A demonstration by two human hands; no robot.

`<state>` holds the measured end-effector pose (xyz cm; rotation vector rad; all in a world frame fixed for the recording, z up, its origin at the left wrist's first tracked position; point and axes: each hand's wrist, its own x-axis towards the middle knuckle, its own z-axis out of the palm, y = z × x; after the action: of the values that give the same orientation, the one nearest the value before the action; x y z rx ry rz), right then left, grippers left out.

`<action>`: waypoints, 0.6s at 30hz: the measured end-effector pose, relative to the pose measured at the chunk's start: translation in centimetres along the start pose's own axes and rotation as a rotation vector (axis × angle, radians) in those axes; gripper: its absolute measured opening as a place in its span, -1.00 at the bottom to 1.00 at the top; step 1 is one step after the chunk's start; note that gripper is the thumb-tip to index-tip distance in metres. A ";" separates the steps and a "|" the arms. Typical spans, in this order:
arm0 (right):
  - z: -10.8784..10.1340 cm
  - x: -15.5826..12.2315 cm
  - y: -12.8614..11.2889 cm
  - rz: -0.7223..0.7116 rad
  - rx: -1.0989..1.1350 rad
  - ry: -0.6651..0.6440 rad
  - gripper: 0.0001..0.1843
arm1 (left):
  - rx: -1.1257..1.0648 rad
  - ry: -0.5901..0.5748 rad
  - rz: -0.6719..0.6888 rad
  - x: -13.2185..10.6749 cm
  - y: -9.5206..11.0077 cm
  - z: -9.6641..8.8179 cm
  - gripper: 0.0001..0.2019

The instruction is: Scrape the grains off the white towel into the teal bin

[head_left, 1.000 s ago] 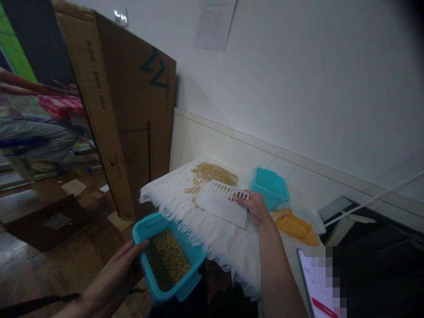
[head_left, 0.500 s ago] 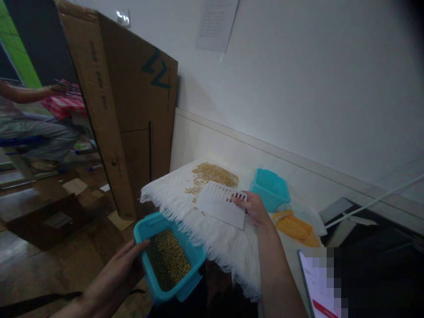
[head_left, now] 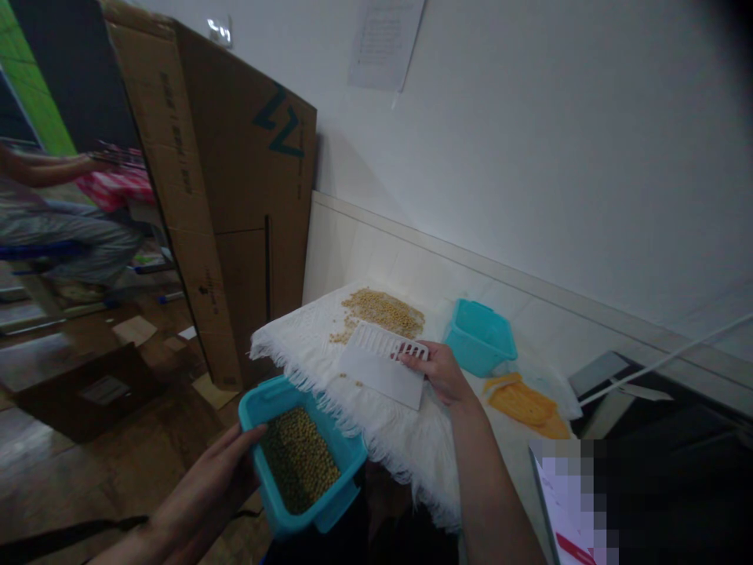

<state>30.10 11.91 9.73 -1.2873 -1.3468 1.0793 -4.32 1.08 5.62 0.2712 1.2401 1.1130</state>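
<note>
My left hand (head_left: 232,463) grips the left rim of a teal plastic box (head_left: 351,451), held below the table's front edge. Soybeans (head_left: 300,455) cover the bottom of that box. My right hand (head_left: 441,369) is closed on the slotted edge of a flat white scraper (head_left: 382,377), which is over the white fringed cloth (head_left: 294,326). Beyond the scraper lies a spread pile of soybeans (head_left: 382,310), with a few stray beans near the scraper's left side. Part of the cloth is hidden under the scraper.
A second teal box (head_left: 479,337) stands at the back right, beside an orange cloth-like item (head_left: 523,404). A phone-like device (head_left: 565,502) lies at lower right. A tall cardboard box (head_left: 235,173) stands on the left; past it sits another person (head_left: 52,188).
My right hand has moved the scraper a little to the left and toward the front edge of the cloth. The left hand and its box stay almost still.
</note>
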 end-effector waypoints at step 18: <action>1.5 0.1 1.1 0.056 0.089 -0.181 -0.29 | -0.008 -0.018 -0.016 -0.8 0.7 0.0 -0.76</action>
<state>28.77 12.12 8.37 -1.1904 -1.3856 1.3054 -4.63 0.80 6.63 0.2642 1.2199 1.0997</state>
